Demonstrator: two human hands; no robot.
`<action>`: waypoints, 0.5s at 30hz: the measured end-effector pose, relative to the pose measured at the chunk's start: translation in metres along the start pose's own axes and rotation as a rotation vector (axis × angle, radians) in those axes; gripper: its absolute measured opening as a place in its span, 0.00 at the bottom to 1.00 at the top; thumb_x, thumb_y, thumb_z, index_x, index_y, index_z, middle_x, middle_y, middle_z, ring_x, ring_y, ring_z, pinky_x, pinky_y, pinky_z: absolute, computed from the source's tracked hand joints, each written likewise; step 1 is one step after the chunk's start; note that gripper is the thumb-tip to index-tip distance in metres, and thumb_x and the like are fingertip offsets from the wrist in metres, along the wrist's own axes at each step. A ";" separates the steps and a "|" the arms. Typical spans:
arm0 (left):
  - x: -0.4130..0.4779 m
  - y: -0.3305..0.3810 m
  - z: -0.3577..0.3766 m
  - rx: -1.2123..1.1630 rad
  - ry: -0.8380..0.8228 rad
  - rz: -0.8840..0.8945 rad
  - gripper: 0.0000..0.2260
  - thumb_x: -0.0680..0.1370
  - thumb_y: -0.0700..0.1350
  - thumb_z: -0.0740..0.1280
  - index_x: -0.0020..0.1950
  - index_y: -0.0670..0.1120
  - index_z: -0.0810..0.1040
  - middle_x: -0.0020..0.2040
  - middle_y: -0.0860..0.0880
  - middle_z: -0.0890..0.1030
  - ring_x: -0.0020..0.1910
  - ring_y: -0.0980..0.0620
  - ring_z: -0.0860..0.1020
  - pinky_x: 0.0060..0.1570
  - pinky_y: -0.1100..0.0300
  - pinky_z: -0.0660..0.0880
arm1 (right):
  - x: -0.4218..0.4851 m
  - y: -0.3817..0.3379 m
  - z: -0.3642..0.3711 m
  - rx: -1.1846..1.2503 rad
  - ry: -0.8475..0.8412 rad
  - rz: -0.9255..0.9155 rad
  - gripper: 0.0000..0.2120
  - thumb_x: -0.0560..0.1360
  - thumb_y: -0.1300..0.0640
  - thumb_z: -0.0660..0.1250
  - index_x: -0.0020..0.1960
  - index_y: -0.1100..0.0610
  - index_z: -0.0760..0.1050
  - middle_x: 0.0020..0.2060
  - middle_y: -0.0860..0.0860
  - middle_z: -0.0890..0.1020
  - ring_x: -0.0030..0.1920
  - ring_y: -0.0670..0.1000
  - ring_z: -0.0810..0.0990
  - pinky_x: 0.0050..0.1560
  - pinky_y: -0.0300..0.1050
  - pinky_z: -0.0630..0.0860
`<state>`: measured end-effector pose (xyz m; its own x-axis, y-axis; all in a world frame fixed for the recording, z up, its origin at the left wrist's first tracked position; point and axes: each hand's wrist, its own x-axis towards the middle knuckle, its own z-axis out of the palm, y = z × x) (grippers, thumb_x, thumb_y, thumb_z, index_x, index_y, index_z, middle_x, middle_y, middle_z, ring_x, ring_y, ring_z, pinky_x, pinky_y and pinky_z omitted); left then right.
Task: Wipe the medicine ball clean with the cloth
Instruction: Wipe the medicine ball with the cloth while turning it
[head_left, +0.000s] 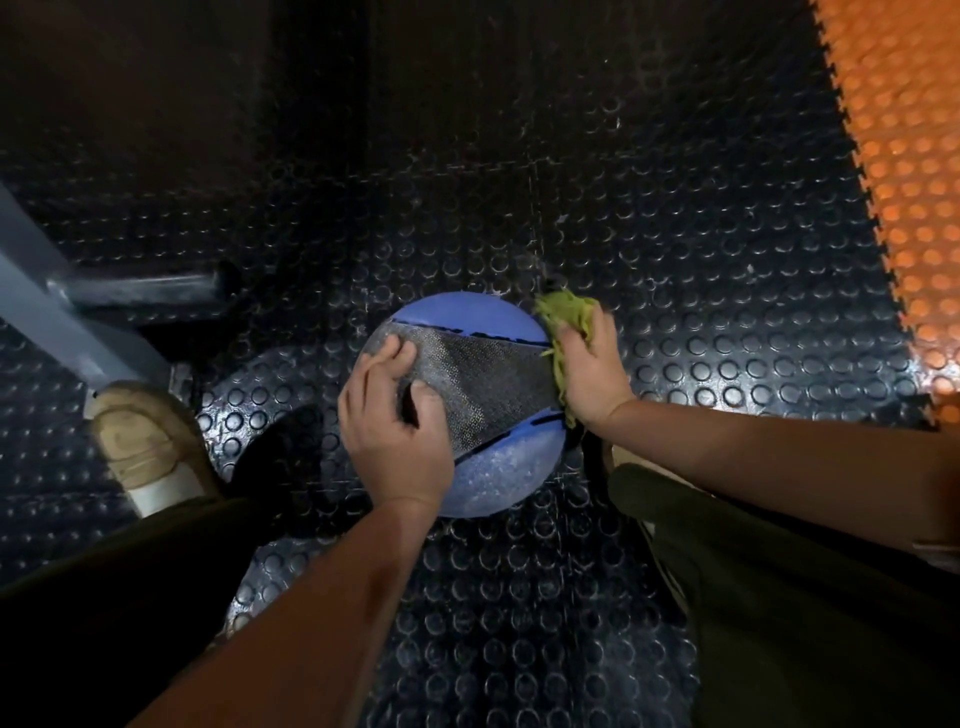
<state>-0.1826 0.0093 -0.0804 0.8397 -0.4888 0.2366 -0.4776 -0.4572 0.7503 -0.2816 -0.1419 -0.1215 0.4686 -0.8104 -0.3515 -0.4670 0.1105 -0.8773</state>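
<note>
Resting on black studded rubber floor (675, 234): blue-and-grey round medicine ball (483, 374), left hand (395, 421) fingers spread on top; right hand (592, 374) fingers clamp crumpled green cloth (566, 312) against ball's right edge; orange mat (904, 156) well apart.

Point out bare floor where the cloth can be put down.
Bare studded floor lies beyond the medicine ball, and right of the right hand up to the orange mat. Crowded: left of the ball, by the shoe and grey frame; near side, legs.
</note>
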 end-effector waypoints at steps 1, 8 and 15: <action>-0.002 -0.004 -0.002 0.006 0.007 0.023 0.17 0.75 0.44 0.58 0.57 0.39 0.79 0.60 0.50 0.77 0.62 0.41 0.75 0.66 0.44 0.67 | 0.003 0.009 0.002 0.079 -0.030 0.204 0.24 0.78 0.48 0.54 0.71 0.55 0.65 0.66 0.52 0.68 0.67 0.55 0.66 0.70 0.50 0.60; -0.016 -0.005 0.001 0.129 0.036 0.042 0.18 0.74 0.43 0.58 0.56 0.37 0.80 0.58 0.40 0.79 0.60 0.34 0.75 0.63 0.42 0.69 | 0.017 0.007 0.012 0.218 0.094 0.515 0.26 0.77 0.50 0.53 0.75 0.52 0.62 0.71 0.54 0.66 0.69 0.58 0.67 0.71 0.54 0.62; -0.009 0.005 0.010 0.179 0.092 0.066 0.16 0.73 0.42 0.60 0.54 0.38 0.81 0.55 0.40 0.81 0.57 0.36 0.78 0.59 0.41 0.73 | -0.014 -0.069 0.019 -0.338 0.147 -0.106 0.10 0.79 0.56 0.54 0.55 0.59 0.69 0.56 0.59 0.71 0.55 0.60 0.70 0.50 0.52 0.64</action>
<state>-0.1953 0.0035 -0.0849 0.8211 -0.4562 0.3431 -0.5639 -0.5547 0.6118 -0.2419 -0.1272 -0.0625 0.4268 -0.8837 -0.1922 -0.6539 -0.1548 -0.7405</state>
